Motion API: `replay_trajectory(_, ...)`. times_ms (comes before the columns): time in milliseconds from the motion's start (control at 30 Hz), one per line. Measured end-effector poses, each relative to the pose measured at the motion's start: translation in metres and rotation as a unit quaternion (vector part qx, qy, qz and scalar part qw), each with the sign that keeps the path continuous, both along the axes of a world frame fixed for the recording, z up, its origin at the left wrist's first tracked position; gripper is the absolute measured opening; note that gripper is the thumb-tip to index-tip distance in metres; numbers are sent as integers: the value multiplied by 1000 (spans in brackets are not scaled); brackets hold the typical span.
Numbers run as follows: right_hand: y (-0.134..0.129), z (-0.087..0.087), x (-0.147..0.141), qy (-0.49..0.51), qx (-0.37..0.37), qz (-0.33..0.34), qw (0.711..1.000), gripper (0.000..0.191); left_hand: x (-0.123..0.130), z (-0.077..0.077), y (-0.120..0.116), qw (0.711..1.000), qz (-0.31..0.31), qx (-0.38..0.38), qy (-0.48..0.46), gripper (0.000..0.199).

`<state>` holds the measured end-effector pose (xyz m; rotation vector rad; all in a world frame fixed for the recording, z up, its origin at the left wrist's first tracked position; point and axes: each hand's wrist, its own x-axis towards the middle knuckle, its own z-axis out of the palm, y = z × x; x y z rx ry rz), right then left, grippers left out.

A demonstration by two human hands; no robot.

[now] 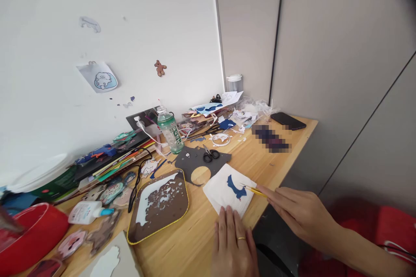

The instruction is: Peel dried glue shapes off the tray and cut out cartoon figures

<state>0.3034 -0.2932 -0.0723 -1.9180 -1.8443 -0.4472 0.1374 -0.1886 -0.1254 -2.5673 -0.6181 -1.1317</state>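
A white tissue (216,186) lies flat near the table's right edge, with a dark blue cut-out piece (234,187) on it. My left hand (232,242) rests with its fingers stretched out, fingertips on the tissue's near edge; a ring is on one finger. My right hand (300,210) comes in from the right, closed around a thin yellow-handled brush (258,191). The tool's tip is beside the right part of the blue piece; I cannot tell whether it touches.
Left of the tissue is a brown tray (162,214) smeared with white stuff. Behind lie black scissors (210,154) on dark grey sheet, and a green-labelled bottle (170,132) stands. A glue bottle (87,212), a red bowl (35,236) and a phone (287,120) surround these.
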Motion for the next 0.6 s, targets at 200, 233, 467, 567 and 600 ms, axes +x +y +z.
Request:
replay_trajectory(200,-2,-3,-1,-50,-45,48,997,40,0,0,0,1000,2,0,4,28)
replay_trajectory(233,-2,-4,-1,-55,-46,48,996,40,-1,0,1,1000,1,1,6,28)
replay_trajectory(467,0,-9,0,-117,-51,39,991,42,-1,2,1,1000,0,10,9,29)
replay_trajectory(567,-1,-7,0,-135,-55,50,988,43,-1,1,1,1000,0,9,8,29)
replay_trajectory(600,0,-6,0,-139,-56,53,987,43,-1,1,1,1000,-1,9,6,28)
